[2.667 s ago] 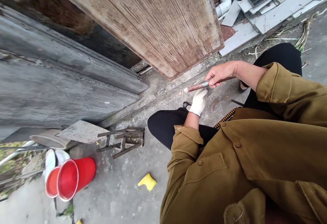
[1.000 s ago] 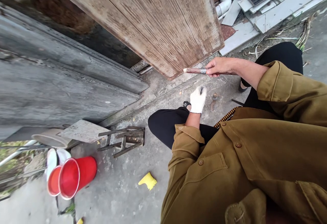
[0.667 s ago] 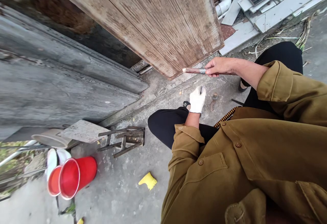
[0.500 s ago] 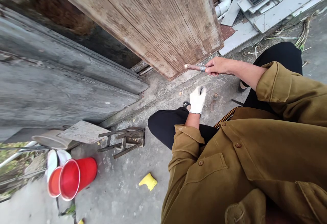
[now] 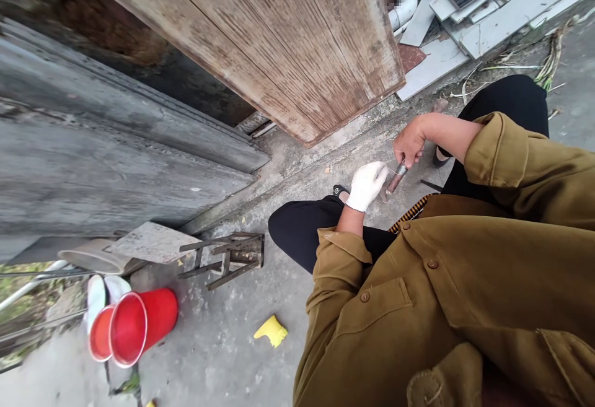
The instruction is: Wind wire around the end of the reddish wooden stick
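Observation:
My bare right hand is closed around a brown wooden stick with silvery wire wound in coils about it. The stick slants down toward my left knee, and my fingers hide part of it. My left hand, in a white knitted glove, is closed just left of the coils. A thin strand of the wire runs from the coils to its fingertips. Behind the stick's lower end, a small curved brown piece lies on the concrete, partly hidden.
A weathered wooden panel leans ahead of me. Broken tiles and boards are stacked at upper right. To the left stand a small wooden stool and red buckets lying tipped. A yellow scrap lies on the concrete floor.
My right hand has turned the stick from pointing left to pointing down toward me. My left hand has shifted slightly right, and a wire strand now shows between it and the stick.

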A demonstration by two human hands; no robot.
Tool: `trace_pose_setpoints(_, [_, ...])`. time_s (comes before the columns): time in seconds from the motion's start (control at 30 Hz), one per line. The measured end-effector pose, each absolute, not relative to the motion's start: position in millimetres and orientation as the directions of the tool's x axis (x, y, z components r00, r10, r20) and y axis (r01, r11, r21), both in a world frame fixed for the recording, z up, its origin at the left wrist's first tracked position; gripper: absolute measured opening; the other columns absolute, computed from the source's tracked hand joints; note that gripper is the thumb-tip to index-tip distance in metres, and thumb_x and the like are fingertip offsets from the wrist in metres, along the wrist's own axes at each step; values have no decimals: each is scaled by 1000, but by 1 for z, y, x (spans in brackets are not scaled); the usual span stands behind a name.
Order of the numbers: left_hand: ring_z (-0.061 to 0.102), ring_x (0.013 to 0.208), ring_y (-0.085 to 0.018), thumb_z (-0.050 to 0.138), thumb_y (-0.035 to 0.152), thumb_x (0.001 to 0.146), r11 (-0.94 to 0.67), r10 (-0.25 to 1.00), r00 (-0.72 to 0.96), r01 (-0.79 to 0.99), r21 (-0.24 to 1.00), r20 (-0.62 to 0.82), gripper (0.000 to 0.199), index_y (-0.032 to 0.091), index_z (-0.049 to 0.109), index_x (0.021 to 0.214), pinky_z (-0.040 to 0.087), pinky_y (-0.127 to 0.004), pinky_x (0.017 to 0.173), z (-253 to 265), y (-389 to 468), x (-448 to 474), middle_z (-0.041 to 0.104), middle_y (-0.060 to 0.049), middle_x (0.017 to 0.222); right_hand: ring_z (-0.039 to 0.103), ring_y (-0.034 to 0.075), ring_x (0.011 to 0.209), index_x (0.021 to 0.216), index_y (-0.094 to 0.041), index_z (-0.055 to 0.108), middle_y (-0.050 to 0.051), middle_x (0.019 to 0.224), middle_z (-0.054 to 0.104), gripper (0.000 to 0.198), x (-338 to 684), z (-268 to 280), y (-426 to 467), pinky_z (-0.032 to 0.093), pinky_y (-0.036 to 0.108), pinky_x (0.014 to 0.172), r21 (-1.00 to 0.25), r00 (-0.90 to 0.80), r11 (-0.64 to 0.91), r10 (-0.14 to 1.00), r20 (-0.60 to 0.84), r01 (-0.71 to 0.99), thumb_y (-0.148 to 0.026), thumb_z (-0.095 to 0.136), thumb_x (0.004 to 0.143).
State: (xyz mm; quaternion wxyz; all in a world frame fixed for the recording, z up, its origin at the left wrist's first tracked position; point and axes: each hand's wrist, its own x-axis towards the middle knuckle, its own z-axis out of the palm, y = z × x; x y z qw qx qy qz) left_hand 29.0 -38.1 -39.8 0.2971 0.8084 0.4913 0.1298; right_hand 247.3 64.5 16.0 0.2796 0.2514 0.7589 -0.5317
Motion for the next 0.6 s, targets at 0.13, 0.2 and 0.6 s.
trace_pose_setpoints(0.13, [71, 83, -21, 64, 62, 93, 44, 901, 413, 222, 974, -135, 45, 17, 71, 99, 54, -32, 79, -51, -40, 29, 75, -7, 91, 50, 8, 62, 95, -7, 67, -2, 70, 60, 15, 257, 34, 70, 34, 23, 65, -816, -816, 90, -52, -576, 570, -21, 63, 97])
trace_pose_setpoints(0.2, [71, 76, -22, 72, 70, 83, 187, 925, 340, -27, 982, -167, 55, 17, 70, 100, 55, -34, 76, -59, -40, 32, 73, -6, 84, 49, 7, 65, 97, -7, 66, -3, 72, 60, 22, 260, 41, 71, 34, 22, 68, -892, -890, 0, 65, -450, 451, -29, 68, 95])
trace_pose_setpoints(0.6, [63, 70, -13, 59, 49, 99, 131, 891, 422, 112, 985, -167, 37, 15, 71, 108, 49, -25, 75, -51, -42, 35, 66, -1, 72, 51, 12, 61, 88, -15, 69, 4, 69, 60, 35, 248, 28, 69, 44, 27, 63, -884, -576, -128, 715, -396, 450, -49, 64, 98])
